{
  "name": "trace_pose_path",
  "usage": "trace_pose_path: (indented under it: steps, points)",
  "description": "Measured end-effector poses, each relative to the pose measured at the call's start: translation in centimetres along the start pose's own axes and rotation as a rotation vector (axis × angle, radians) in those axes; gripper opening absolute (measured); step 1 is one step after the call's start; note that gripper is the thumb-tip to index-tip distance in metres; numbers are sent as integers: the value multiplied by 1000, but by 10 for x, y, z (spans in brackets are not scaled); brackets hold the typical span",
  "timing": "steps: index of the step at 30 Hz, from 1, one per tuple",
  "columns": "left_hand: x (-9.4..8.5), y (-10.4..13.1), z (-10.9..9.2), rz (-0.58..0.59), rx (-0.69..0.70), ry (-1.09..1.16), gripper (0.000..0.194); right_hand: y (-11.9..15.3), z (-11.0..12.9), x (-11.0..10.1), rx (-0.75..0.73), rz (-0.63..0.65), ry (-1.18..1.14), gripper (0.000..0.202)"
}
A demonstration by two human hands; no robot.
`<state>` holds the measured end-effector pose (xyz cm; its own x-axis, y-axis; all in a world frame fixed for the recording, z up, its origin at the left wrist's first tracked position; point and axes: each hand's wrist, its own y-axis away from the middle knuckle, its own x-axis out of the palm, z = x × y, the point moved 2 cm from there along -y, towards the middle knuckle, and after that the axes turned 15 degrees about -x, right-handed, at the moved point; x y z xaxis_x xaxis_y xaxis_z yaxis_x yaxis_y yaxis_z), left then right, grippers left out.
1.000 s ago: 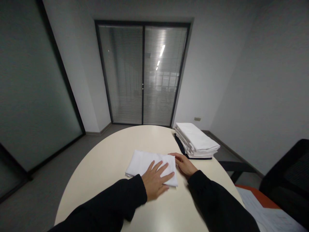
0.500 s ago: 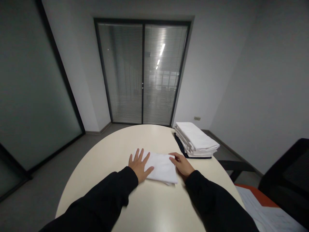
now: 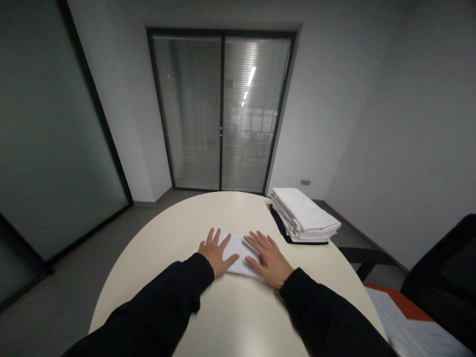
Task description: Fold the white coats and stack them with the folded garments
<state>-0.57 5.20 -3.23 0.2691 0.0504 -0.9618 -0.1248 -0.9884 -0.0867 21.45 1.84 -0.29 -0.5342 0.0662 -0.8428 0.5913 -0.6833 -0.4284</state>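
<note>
A folded white cloth (image 3: pixel 237 255) lies flat on the round cream table (image 3: pixel 156 248), in front of me. My left hand (image 3: pixel 216 252) rests on its left part, palm down with the fingers spread. My right hand (image 3: pixel 268 258) is over its right part, fingers apart and palm down, hiding that side. Neither hand grips anything. Farther back on the right, a stack of folded white cloths (image 3: pixel 303 210) sits on something dark (image 3: pixel 278 223) at the table's edge.
A black chair (image 3: pixel 442 267) stands at the right, near papers (image 3: pixel 409 322) and an orange-red item (image 3: pixel 405 301). Beyond the table are glass doors with blinds (image 3: pixel 222 114).
My right hand has moved left from the cloth's right edge onto its top, and its fingers have spread out. My left hand has stayed in nearly the same place.
</note>
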Motion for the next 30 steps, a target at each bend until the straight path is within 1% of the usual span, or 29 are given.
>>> trace_pose_path:
  steps: [2,3,6,8,10,13,15,18,20,22,26,30]
  points:
    - [-4,-6,3,9,-2,0,74,4,1,9,31,101,1,64]
    - [-7,-10,6,-1,-1,8,67,6,-1,12,49,132,-2,66]
    - [-15,-25,20,-80,25,91,45,9,-8,15,68,172,-12,68]
    - [-18,-37,36,-123,42,203,40,10,-13,13,56,191,-23,69]
    - [-14,-49,55,-116,46,344,40,11,-18,9,34,213,-42,71]
    - [2,-64,79,-14,13,566,40,12,-25,5,12,239,-79,72]
    - [14,-70,88,42,23,673,42,13,-30,2,2,251,-99,73]
    - [23,-73,91,73,64,742,40,15,-35,-2,-20,268,-117,73]
    - [22,-72,89,83,97,751,34,17,-38,-4,-35,279,-115,73]
    - [18,-72,85,92,101,773,29,17,-39,-5,-38,291,-112,73]
    - [10,-70,77,116,23,910,25,18,-40,-6,-21,319,-105,77]
    - [13,-68,72,220,-138,1038,29,17,-40,-7,-12,329,-114,83]
